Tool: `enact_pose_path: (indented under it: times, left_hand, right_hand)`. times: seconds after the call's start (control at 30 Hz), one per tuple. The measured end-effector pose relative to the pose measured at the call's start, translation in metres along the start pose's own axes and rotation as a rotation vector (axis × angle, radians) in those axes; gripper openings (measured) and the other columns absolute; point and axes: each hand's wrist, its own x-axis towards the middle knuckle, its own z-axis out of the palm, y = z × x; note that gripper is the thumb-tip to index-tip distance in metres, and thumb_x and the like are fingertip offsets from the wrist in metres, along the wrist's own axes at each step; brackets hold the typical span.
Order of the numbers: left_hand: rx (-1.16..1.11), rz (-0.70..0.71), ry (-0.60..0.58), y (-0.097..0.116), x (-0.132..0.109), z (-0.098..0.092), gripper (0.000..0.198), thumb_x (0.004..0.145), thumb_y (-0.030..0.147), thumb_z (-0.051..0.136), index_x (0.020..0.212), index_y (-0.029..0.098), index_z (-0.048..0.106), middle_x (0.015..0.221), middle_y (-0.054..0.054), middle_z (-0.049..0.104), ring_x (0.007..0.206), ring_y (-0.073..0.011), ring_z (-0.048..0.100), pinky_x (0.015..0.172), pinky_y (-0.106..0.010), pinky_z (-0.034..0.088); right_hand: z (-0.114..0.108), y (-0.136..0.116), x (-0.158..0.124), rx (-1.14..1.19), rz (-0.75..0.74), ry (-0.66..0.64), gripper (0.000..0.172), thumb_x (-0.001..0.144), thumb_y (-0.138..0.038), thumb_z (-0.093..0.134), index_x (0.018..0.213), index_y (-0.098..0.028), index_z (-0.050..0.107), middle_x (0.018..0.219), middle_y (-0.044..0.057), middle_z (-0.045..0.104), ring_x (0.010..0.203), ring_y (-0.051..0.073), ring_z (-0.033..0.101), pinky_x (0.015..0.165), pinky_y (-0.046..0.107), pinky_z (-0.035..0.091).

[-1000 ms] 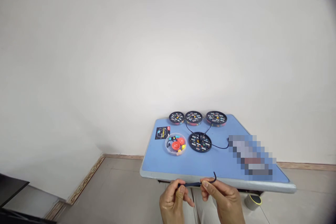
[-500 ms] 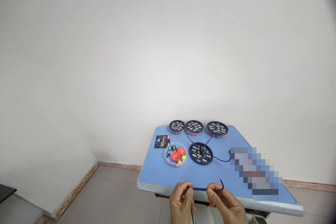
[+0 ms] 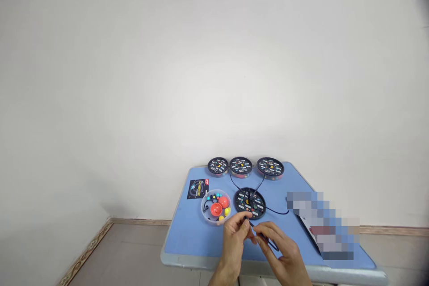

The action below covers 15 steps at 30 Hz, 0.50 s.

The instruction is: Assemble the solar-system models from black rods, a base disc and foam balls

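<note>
A thin black curved rod [image 3: 274, 245] is held between both hands over the near part of the table. The fingers of my left hand [image 3: 234, 237] pinch one end of it. My right hand [image 3: 283, 250] grips it farther along, and its bent tail shows below those fingers. Just beyond the hands lies a round black base disc [image 3: 241, 212] printed with planets. Several thin black arms spread from its middle post. To its left, a clear round tub [image 3: 203, 215] holds red half-shells, small coloured balls and black pieces.
Three round packs with black printed lids, the left [image 3: 218, 166], middle [image 3: 240, 166] and right [image 3: 270, 166], line the back edge by the wall. A dark printed card [image 3: 197, 188] lies at the left. Something pixelated [image 3: 321, 228] lies at the right of the blue table [image 3: 187, 232].
Both hands have moved forward over the table, nearer the base disc, and closer together. The rod has gone from level to slanting down to the right. The view has shifted slightly.
</note>
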Motion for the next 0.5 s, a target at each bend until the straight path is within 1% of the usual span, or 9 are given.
enact_pose_path:
  times: [0.07,0.17,0.23,0.4,0.5]
  left_hand:
    - [-0.021,-0.02,-0.016,-0.001,0.011,0.004,0.049,0.067,0.054,0.081,0.093,0.013,0.074,0.058,0.004,0.054,0.052,-0.0101,0.052,0.057,-0.024,0.045]
    - [-0.008,0.004,0.014,-0.008,0.025,0.01,0.059,0.067,0.056,0.079,0.107,0.014,0.069,0.063,0.003,0.057,0.052,-0.0111,0.053,0.055,-0.025,0.046]
    - [0.045,0.063,0.068,-0.017,0.034,0.011,0.06,0.07,0.056,0.077,0.113,0.015,0.066,0.068,0.002,0.058,0.053,-0.0114,0.053,0.053,-0.024,0.046]
    - [0.248,0.213,0.174,-0.038,0.051,0.008,0.047,0.081,0.052,0.066,0.111,0.015,0.066,0.077,-0.003,0.062,0.057,-0.0127,0.054,0.057,-0.026,0.048]
    - [0.313,0.227,0.213,-0.041,0.059,0.006,0.048,0.085,0.054,0.059,0.11,0.014,0.066,0.078,-0.005,0.063,0.058,-0.0141,0.055,0.057,-0.027,0.049]
  right_hand:
    - [-0.001,0.012,0.006,-0.069,-0.111,0.031,0.024,0.093,-0.011,0.052,0.105,-0.024,0.068,0.079,0.004,0.069,0.069,0.016,0.067,0.06,0.023,0.055]
    - [0.0,0.032,0.013,-0.211,-0.22,0.109,0.027,0.093,-0.008,0.053,0.111,-0.023,0.064,0.084,0.005,0.071,0.074,0.016,0.067,0.066,0.027,0.056]
    - [0.001,0.045,0.017,-0.292,-0.246,0.128,0.029,0.093,-0.006,0.053,0.115,-0.022,0.062,0.088,0.006,0.07,0.077,0.017,0.067,0.069,0.029,0.056]
    - [0.007,0.073,0.026,-0.432,-0.27,0.07,0.027,0.095,-0.009,0.052,0.12,-0.019,0.06,0.093,0.01,0.069,0.083,0.019,0.065,0.072,0.033,0.057]
    - [0.011,0.084,0.027,-0.498,-0.273,0.042,0.027,0.097,-0.011,0.049,0.12,-0.018,0.06,0.094,0.011,0.07,0.085,0.021,0.065,0.074,0.036,0.057]
